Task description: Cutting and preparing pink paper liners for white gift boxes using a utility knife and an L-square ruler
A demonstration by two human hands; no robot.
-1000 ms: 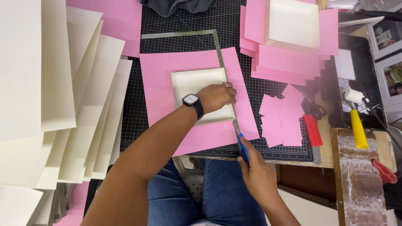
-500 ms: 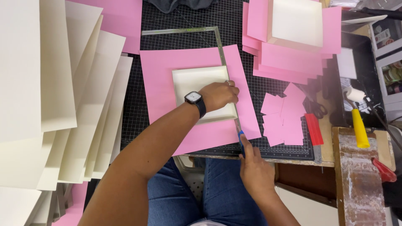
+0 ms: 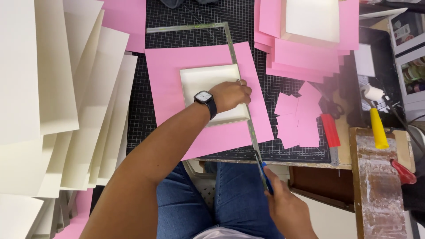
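On the black gridded cutting mat (image 3: pixel 195 17), seen from the head camera, the left hand (image 3: pixel 230 95) presses fingers-down on a cream card tray (image 3: pixel 208 82) and the metal square ruler (image 3: pixel 241 84) laid over a pink paper sheet (image 3: pixel 177 71). Compared with a second ago, the right hand (image 3: pixel 287 208), clenched around a blue-handled craft knife (image 3: pixel 265 175), has drawn back toward the body; the blade now sits past the sheet's near edge, at the counter's front lip, which suggests the cut along the ruler is finished or nearly so. Cream boards (image 3: pixel 48 88) fan out at left; pink offcuts (image 3: pixel 299 119), a pink stack (image 3: pixel 305 55), a red tool (image 3: pixel 330 130) and a yellow-handled tool (image 3: pixel 378 128) lie at right.
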